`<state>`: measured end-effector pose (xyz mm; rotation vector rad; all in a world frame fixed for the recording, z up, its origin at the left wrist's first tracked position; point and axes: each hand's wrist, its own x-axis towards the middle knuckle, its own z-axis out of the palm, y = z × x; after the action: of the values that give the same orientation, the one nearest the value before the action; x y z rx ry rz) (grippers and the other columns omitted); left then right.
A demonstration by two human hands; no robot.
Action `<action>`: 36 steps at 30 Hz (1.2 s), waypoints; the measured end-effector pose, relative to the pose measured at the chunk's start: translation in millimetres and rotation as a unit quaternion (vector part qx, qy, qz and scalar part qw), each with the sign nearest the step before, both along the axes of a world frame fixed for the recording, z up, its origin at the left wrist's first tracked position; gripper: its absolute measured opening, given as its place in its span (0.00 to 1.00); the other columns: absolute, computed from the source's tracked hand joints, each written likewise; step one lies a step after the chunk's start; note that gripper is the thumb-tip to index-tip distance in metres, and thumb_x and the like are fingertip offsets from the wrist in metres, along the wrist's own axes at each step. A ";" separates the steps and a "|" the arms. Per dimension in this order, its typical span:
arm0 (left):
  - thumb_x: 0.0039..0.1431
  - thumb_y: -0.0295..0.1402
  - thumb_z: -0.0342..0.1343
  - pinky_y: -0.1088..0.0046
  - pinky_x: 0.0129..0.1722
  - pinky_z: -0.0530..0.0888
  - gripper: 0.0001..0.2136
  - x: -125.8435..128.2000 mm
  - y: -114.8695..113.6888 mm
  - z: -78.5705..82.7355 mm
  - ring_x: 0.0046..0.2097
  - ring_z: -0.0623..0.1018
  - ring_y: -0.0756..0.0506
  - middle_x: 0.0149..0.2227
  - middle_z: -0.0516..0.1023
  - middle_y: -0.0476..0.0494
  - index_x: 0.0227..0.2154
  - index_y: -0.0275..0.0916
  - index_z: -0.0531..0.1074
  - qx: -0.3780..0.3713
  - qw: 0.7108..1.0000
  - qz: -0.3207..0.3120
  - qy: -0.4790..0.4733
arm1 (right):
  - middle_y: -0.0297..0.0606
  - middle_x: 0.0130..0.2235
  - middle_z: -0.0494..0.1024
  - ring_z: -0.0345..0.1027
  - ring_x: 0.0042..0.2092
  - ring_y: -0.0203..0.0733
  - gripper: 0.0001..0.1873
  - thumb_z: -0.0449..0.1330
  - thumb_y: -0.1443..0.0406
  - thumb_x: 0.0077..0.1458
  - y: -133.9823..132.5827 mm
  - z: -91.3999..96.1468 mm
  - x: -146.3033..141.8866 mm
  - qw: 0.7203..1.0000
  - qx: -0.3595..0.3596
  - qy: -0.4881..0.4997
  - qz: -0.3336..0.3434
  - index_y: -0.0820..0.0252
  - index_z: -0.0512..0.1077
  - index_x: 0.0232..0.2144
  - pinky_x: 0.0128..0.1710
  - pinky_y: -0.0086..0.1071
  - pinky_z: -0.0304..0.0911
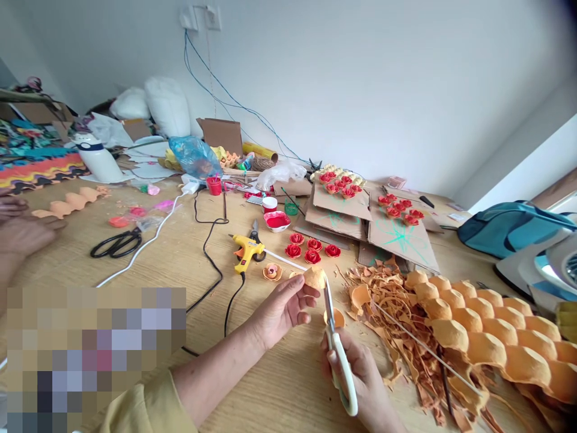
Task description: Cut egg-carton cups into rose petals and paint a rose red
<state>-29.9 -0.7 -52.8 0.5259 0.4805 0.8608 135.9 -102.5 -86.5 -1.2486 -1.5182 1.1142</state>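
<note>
In the middle of the head view, my left hand [282,313] pinches a small orange egg-carton cup [314,278] between thumb and fingers. My right hand [363,370] grips scissors with white handles [345,376], their blades pointing up against the cup's right edge. Just behind the blades, another loose orange cup [334,317] rests on the table. Beyond my left hand sit an unpainted paper rose [272,272] and several red paper roses [312,255]. A yellow glue gun [247,249] lies left of them.
Orange scraps [387,313] and an egg tray [487,328] cover the right side. Cardboard sheets [401,240] hold more red roses. Red paint fills a dish [276,221]. Black-handled scissors [116,242] and cords lie leftward. A co-worker's hands [22,228] rest at far left.
</note>
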 end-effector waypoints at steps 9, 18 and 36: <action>0.48 0.37 0.71 0.83 0.22 0.67 0.15 0.7 -2.6 2.7 0.31 0.74 0.53 0.32 0.76 0.46 0.35 0.35 0.75 0.012 1.000 0.008 0.001 | 0.33 0.27 0.66 0.59 0.30 0.38 0.18 0.53 0.52 0.62 -0.2 4.4 -2.8 0.994 0.011 -0.105 -0.038 0.59 0.67 0.29 0.29 0.29 0.57; 0.43 0.35 0.73 0.81 0.23 0.64 0.17 3.6 -6.9 0.6 0.31 0.71 0.54 0.32 0.74 0.49 0.34 0.37 0.74 0.010 1.000 0.024 -0.017 | 0.34 0.27 0.68 0.60 0.30 0.38 0.20 0.52 0.48 0.62 -2.7 7.9 -5.5 0.997 0.016 -0.059 -0.038 0.57 0.65 0.29 0.29 0.29 0.58; 0.44 0.38 0.72 0.76 0.22 0.49 0.14 15.4 -17.2 -8.4 0.22 0.54 0.58 0.23 0.67 0.53 0.26 0.35 0.74 0.111 0.993 0.009 0.046 | 0.34 0.28 0.68 0.60 0.31 0.39 0.26 0.44 0.46 0.66 -7.6 17.2 -14.9 0.998 0.047 0.034 -0.011 0.57 0.66 0.28 0.34 0.32 0.58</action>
<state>-14.5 -17.9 -61.2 0.7683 0.4768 0.9148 121.0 -110.1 -69.3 -1.1495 -1.4843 1.0486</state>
